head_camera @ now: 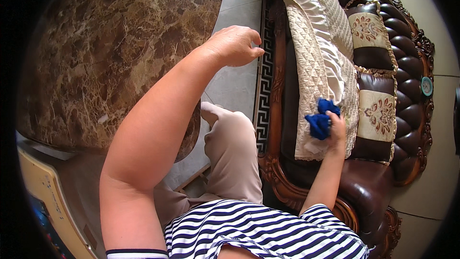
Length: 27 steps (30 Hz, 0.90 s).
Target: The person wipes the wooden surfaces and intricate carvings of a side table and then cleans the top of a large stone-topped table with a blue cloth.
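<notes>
A crumpled blue cloth [319, 126] is gripped in my right hand [336, 128], low over the seat of a dark leather sofa. Beneath it lies a cream quilted sofa cover [309, 61] with a ruffled satin strip. Something small and white [316, 147] shows just below the cloth; I cannot tell what it is. My left hand [238, 45] hangs over the gap between table and sofa, its fingers loosely curled, a space between thumb and forefinger. Nothing shows in it. To its left is a brown marble tabletop [118, 54].
Patterned cushions [377, 115] lean against the tufted leather backrest [408, 79], which has a carved wooden rim. A carved wooden rail [276, 79] edges the seat. A small white bit [103, 119] lies on the marble. A yellowish panel [46, 183] stands at lower left.
</notes>
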Each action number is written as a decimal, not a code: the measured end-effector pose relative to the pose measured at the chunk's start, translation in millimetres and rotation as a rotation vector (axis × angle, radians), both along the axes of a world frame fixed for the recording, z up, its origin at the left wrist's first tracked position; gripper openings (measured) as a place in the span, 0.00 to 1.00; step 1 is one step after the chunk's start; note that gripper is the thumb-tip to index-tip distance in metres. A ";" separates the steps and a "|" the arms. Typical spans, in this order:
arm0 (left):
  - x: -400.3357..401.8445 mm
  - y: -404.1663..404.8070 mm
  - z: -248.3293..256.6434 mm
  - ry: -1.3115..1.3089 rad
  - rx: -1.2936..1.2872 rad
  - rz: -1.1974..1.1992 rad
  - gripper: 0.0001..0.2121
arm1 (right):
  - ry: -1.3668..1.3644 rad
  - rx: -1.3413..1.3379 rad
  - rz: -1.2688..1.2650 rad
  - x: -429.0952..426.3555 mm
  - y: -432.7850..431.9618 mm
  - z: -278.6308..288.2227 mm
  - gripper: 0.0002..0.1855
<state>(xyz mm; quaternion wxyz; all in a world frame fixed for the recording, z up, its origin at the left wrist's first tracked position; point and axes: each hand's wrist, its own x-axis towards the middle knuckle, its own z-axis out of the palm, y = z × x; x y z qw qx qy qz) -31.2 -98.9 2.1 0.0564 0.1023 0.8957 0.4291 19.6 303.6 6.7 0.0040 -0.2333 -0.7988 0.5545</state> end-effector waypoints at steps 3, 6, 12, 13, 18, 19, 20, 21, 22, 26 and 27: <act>3.2 -0.5 2.6 -0.019 0.023 0.005 0.19 | -0.144 -0.050 0.313 19.0 -58.9 -25.7 0.18; 0.2 -3.1 -1.5 -0.029 0.039 -0.014 0.19 | -0.384 -0.059 0.535 32.2 -96.1 -68.3 0.12; -0.1 3.6 0.4 -0.057 0.058 -0.027 0.18 | -0.583 -0.168 0.434 64.2 -79.8 -125.8 0.11; -0.5 2.1 -1.0 -0.045 0.057 -0.040 0.18 | -0.543 -0.206 0.397 65.8 -75.7 -124.3 0.12; -8.6 2.5 -4.7 0.082 0.396 0.004 0.12 | -0.093 -0.557 0.129 44.5 -90.7 -62.1 0.16; -10.0 -2.7 -4.4 0.177 0.521 0.016 0.11 | -0.014 -0.757 0.161 35.8 -106.4 -45.9 0.15; -11.5 -5.9 -7.1 0.252 0.580 0.056 0.11 | 0.082 -0.889 0.164 28.4 -124.1 -32.0 0.15; -12.3 -14.3 -5.5 0.334 0.633 0.097 0.11 | 0.188 -0.951 0.150 16.9 -146.5 -29.5 0.16; -13.1 -24.6 -3.7 0.414 0.703 0.117 0.11 | 0.218 -0.932 0.073 6.5 -170.3 -35.0 0.18; -23.0 -27.5 0.5 0.433 0.946 0.420 0.12 | 0.243 -0.362 0.501 -13.3 -220.1 -43.5 0.18; -21.9 -34.9 1.2 0.437 0.974 0.496 0.13 | 0.570 0.238 0.612 -7.0 -226.1 -43.6 0.17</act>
